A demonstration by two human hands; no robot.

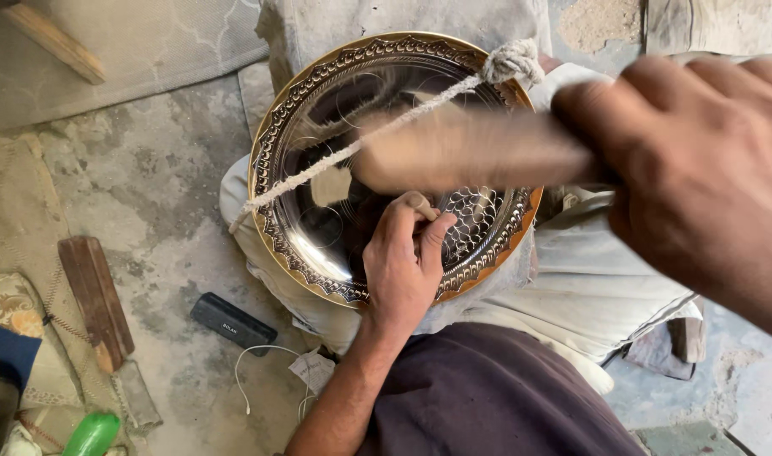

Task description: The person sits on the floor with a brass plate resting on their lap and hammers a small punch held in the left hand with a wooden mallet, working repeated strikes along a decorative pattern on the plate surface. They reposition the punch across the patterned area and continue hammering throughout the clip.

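Note:
A round brass tray with an engraved rim and a shiny centre rests on my lap, tied across with a thick rope knotted at its upper right edge. My left hand rests on the tray's lower part, fingers pinched around a small punch held upright against a patterned patch. My right hand is raised close to the camera, gripping a wooden mallet that is blurred with motion above the tray.
A concrete floor lies to the left, with a wooden-handled tool, a small black block, a thin white cable and a green object. Patterned cloth lies at the left edge. Pale fabric covers my legs.

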